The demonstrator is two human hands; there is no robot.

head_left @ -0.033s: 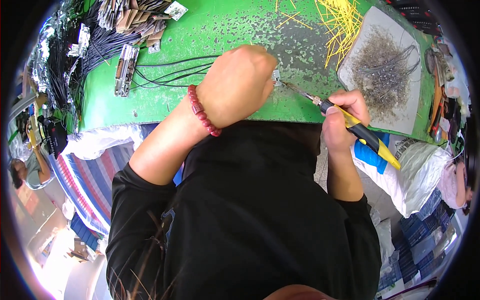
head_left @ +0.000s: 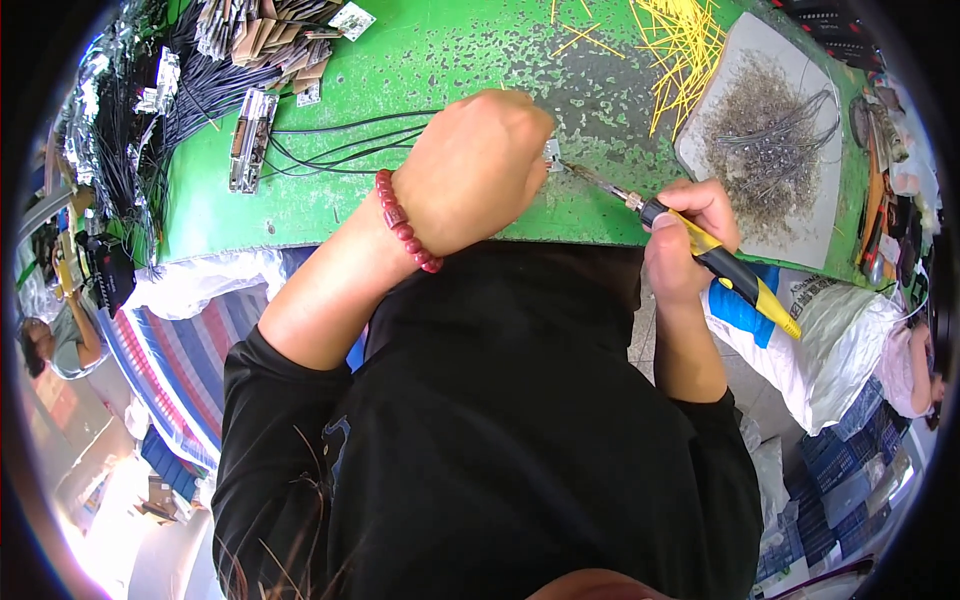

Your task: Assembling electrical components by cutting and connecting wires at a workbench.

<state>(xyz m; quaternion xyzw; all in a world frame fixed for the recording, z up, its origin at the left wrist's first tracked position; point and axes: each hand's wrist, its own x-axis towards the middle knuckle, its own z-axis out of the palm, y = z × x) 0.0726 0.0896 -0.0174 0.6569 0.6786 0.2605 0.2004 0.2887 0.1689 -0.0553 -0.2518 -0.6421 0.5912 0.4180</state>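
Note:
My right hand (head_left: 690, 235) grips a yellow and black soldering iron (head_left: 722, 262) like a pen. Its metal tip points left and meets or nearly meets a small pale piece (head_left: 552, 153), seen only in part beside my left hand. My left hand (head_left: 482, 165) is curled over the table with its back up, a red bead bracelet at the wrist. Its fingertips are hidden, so what they pinch does not show. Black cables (head_left: 350, 127) run beneath this hand from a metal-framed circuit board (head_left: 252, 142) on the left.
Bundled black cables and brown card pieces (head_left: 265, 45) crowd the back left of the green table (head_left: 420, 65). Yellow sticks (head_left: 675, 50) lie at the back right, near a pale board (head_left: 735, 40) heaped with grey-brown debris. Tools (head_left: 880, 190) line the right edge.

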